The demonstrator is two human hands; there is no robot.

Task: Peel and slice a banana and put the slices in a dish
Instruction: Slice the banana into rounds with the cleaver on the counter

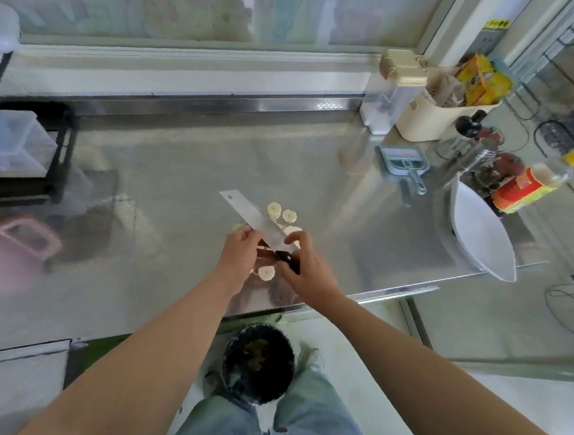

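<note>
Slicing looks done: the right hand (309, 270) is gripping the dark handle of the broad steel knife (251, 214), the left hand (238, 253) is pinching its blade, and the pale round banana slices (274, 210) are lying on the steel worktop (179, 174) just beyond the fingers (243, 231), awaiting transfer to the white oval dish (480, 232) well apart rightward.

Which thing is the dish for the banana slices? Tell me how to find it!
Look at the shiny steel counter and follow it to its right edge. There, beside the bottle with the yellow cap, sits the dish. It is the only plain white, pointed-oval thing there.
</note>
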